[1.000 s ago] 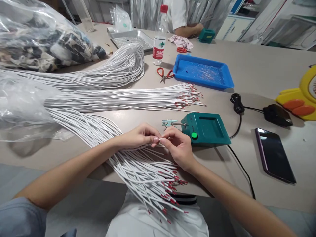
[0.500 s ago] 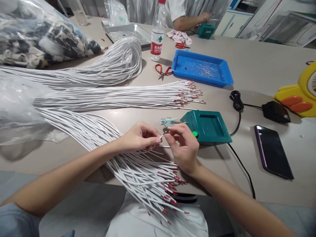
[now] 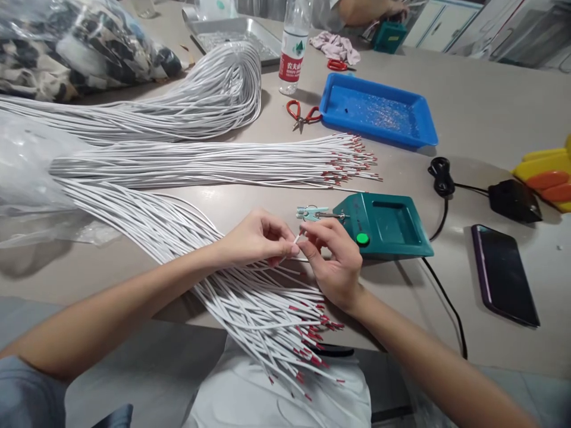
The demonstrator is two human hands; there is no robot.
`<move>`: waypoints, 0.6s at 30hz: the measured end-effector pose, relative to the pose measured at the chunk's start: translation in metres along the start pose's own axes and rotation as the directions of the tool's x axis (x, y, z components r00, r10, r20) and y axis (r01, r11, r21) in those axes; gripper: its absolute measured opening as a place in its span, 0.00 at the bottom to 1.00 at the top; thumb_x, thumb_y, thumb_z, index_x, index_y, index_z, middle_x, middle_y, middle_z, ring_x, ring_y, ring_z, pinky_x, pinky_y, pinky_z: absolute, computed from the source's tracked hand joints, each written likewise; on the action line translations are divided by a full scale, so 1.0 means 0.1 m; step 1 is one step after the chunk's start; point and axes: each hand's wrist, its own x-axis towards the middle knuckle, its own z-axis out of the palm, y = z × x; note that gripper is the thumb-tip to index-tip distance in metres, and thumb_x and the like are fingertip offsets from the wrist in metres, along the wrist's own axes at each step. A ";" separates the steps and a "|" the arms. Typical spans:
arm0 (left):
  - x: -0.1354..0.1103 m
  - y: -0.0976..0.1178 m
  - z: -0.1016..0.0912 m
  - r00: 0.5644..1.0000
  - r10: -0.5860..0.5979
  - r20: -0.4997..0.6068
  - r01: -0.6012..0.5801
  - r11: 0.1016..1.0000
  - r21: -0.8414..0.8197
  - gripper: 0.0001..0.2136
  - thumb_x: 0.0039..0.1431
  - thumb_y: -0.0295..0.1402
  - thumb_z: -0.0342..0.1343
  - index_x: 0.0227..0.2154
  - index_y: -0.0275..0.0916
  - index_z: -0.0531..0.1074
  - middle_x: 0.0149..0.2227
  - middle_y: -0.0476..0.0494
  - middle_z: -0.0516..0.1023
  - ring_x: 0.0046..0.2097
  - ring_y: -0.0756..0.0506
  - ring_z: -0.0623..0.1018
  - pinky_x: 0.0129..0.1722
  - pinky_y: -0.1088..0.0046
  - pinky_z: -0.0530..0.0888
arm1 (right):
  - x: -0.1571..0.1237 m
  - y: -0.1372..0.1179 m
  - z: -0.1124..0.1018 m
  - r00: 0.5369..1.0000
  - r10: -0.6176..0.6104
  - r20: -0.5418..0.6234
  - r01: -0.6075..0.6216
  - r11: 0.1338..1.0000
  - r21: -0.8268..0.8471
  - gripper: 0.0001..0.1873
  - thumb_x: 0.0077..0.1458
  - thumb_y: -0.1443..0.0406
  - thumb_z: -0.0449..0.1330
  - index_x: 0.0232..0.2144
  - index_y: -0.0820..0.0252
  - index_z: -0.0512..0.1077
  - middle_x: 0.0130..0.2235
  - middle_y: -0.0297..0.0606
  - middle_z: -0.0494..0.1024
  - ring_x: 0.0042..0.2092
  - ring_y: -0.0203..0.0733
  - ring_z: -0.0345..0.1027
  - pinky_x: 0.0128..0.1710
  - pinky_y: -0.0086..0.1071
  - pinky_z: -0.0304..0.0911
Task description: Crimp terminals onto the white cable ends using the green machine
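Note:
My left hand (image 3: 261, 239) pinches a thin white cable (image 3: 297, 239) close to its end, thumb against forefinger. My right hand (image 3: 334, 258) meets it from the other side, its thumb and fingertips closed at the cable's tip, which they mostly cover. Beneath both hands fans a bundle of white cables (image 3: 250, 303), their ends showing short red wires. Just right of my right hand stands a green device (image 3: 388, 223) with a bright green button, and a pale green clip (image 3: 312, 212) sits at its left side.
Behind lie a second cable bundle (image 3: 200, 163) and a looped one (image 3: 223, 89). A blue tray (image 3: 379, 139) holds small scraps, beside red-handled scissors (image 3: 302, 117) and a water bottle (image 3: 292, 62). To the right are a phone (image 3: 506, 276) and a black adapter (image 3: 513, 200). A co-worker's arm (image 3: 363, 10) shows at the back.
My right fingertips have closed in on the cable's end, covering the red tip seen before. The camera view has shifted slightly, so the table things appear higher and further right.

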 end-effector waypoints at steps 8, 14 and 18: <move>0.01 -0.03 0.00 1.000 -0.008 0.019 0.009 0.999 -0.047 0.14 0.45 0.38 0.64 0.21 0.29 0.72 0.15 0.50 0.69 0.18 0.55 0.69 0.18 0.82 0.67 | -0.02 0.00 0.01 0.999 0.022 -0.031 -0.024 0.998 -0.055 0.10 0.52 0.70 0.61 0.39 0.56 0.72 0.32 0.35 0.72 0.27 0.32 0.62 0.24 0.28 0.62; 0.01 -0.01 0.01 1.000 -0.018 0.004 0.019 0.999 -0.036 0.15 0.45 0.39 0.65 0.21 0.29 0.72 0.15 0.50 0.69 0.18 0.55 0.69 0.18 0.82 0.67 | -0.03 0.00 0.02 0.999 0.037 -0.035 -0.039 0.998 -0.047 0.12 0.53 0.70 0.60 0.41 0.56 0.71 0.33 0.35 0.71 0.28 0.32 0.62 0.24 0.28 0.62; 0.00 0.00 0.01 1.000 -0.031 0.005 0.031 0.999 -0.027 0.13 0.45 0.37 0.64 0.20 0.30 0.72 0.14 0.51 0.68 0.17 0.56 0.67 0.17 0.83 0.64 | -0.05 -0.02 0.02 0.992 0.126 -0.017 -0.126 0.992 0.014 0.13 0.53 0.69 0.60 0.42 0.55 0.70 0.33 0.35 0.70 0.30 0.33 0.64 0.25 0.28 0.63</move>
